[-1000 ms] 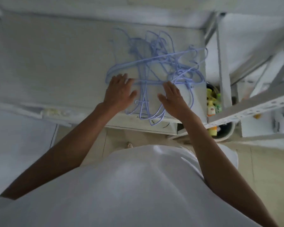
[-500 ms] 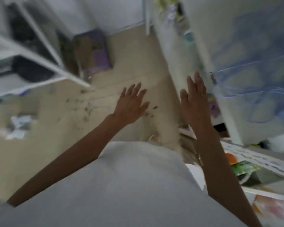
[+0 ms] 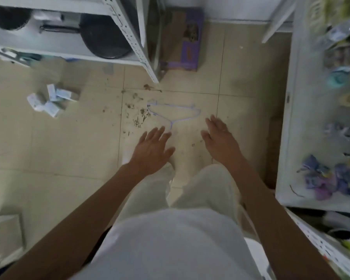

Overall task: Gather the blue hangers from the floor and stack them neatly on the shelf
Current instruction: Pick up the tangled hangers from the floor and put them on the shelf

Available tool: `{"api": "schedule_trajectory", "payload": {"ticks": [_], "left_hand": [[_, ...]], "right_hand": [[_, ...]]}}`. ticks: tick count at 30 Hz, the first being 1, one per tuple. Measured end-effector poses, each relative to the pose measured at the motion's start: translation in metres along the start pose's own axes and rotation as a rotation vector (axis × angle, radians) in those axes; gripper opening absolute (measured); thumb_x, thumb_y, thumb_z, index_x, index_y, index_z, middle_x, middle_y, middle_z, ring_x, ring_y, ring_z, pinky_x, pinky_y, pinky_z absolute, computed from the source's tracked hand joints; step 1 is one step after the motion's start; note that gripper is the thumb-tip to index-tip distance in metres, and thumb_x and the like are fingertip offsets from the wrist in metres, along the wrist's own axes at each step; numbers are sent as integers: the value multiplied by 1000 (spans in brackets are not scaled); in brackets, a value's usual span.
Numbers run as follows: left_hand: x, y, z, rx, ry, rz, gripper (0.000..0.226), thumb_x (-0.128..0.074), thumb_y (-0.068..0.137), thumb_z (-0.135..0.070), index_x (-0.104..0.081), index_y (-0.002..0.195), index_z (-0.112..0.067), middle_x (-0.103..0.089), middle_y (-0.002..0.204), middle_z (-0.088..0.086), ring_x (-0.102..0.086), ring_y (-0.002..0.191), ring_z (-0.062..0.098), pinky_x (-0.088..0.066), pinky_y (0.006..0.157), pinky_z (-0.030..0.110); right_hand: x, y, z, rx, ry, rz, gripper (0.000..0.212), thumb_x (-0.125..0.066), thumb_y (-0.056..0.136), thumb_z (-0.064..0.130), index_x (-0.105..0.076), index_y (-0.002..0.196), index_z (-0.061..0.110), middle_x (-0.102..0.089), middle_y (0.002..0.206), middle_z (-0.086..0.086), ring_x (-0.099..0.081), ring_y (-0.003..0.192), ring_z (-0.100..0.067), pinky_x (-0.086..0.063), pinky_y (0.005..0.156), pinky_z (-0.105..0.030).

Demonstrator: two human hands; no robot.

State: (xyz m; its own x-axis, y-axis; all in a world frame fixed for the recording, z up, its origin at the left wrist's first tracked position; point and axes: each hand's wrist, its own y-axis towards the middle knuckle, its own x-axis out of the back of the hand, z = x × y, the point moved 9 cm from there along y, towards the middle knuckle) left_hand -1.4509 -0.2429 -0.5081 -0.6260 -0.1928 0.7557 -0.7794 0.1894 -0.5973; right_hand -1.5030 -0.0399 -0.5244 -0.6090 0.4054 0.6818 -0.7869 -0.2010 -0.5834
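Both empty hands now hover above hanger (image 3: pixel 173 113), debris (image 3: pixel 138 115) beside.

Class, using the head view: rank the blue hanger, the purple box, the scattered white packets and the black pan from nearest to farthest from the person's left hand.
From the left hand:
1. Blue hanger, on the floor just ahead of the fingers.
2. White packets, on the floor, far left.
3. Black pan, on the shelf, upper left.
4. Purple box, against the far wall.
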Motion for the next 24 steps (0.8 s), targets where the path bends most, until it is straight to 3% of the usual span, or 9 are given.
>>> {"api": "schedule_trajectory", "payload": {"ticks": [3,8,12,15,19,22,24], "left_hand": [[-23,55,38,-8,-105,-17,67,-27,100,-59,-39,156,-22,-30,168,7,-25,156,27,-22,126,51],[-110,169,105,131,-258,12,57,-49,104,-45,-44,154,-18,-35,165,9,-34,152,27,-27,121,42],[-255,297,175,247,-243,275,68,-50,103,-51,-31,161,-22,-23,170,5,-25,155,26,-23,124,42],[-365,387,219,316,-256,395,71,-54,100,-51,-31,159,-17,-33,164,12,-37,148,34,-32,119,46],[-450,475,260,330,-104,234,68,-52,95,-55,-42,146,-11,-52,142,16,-54,130,36,-45,101,47],[-496,500,277,410,-83,169,58,-52,94,-53,-49,136,-14,-59,134,10,-60,123,32,-48,95,44],[-522,503,279,464,-106,139,41,-52,96,-38,-55,130,-16,-65,130,7,-65,120,31,-50,93,40]], "right_hand": [[-50,71,-5,-62,62,58,56,-39,110,39,-33,161,18,-19,172,-2,-15,159,-21,-16,126,-39],[-166,190,-23,-77,48,154,53,-46,109,34,-41,156,11,-35,165,-10,-31,153,-25,-27,123,-38],[-285,323,-49,86,-16,159,46,-44,110,33,-52,149,9,-53,153,-10,-48,142,-27,-34,115,-37],[-372,433,-94,219,-265,215,49,-40,110,39,-47,150,13,-51,152,-11,-47,140,-29,-41,107,-43],[-462,532,-157,291,-492,262,59,-54,99,30,-37,150,6,-36,156,-28,-43,139,-44,-48,101,-55],[-503,554,-190,375,-603,221,43,-58,91,20,-45,127,2,-46,136,-30,-52,118,-48,-48,86,-56],[-519,552,-201,445,-659,180,36,-52,90,17,-45,120,-2,-48,126,-31,-53,109,-48,-44,84,-56]]}}
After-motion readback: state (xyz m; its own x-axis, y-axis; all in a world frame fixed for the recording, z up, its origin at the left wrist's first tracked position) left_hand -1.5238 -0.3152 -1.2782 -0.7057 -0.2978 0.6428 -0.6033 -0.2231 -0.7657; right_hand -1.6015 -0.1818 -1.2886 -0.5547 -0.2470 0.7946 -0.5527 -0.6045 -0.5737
